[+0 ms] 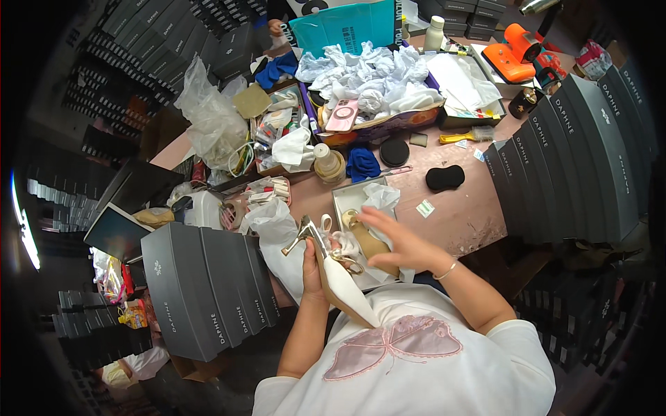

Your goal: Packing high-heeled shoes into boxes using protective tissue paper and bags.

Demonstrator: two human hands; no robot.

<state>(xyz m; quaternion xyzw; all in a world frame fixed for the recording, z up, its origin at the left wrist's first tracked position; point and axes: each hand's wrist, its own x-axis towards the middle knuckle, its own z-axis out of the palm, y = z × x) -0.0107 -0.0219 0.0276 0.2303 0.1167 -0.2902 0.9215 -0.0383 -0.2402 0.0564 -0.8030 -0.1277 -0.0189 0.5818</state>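
A white pointed shoe (341, 290) with a shiny gold heel is held by my left hand (313, 272), its toe pointing down toward my shirt. The fingers wrap round the shoe near its heel end. My right hand (401, 241) hovers just right of it with the fingers spread, holding nothing. Beneath my hands lies an open shoebox (341, 201) with white tissue paper (381, 197) in it. Inside the box rests a tan, sole-shaped surface (372, 244), apparently another shoe, partly covered by my right hand. White straps or paper between the two are hard to make out.
Stacks of dark grey shoeboxes flank me on the left (182, 295) and right (576, 159). Across the table are a black sponge (445, 178), a yellow-handled brush (466, 136), a blue cloth (362, 164), a bottle (329, 165), and a carton of crumpled paper (374, 76) with a pink phone (342, 115).
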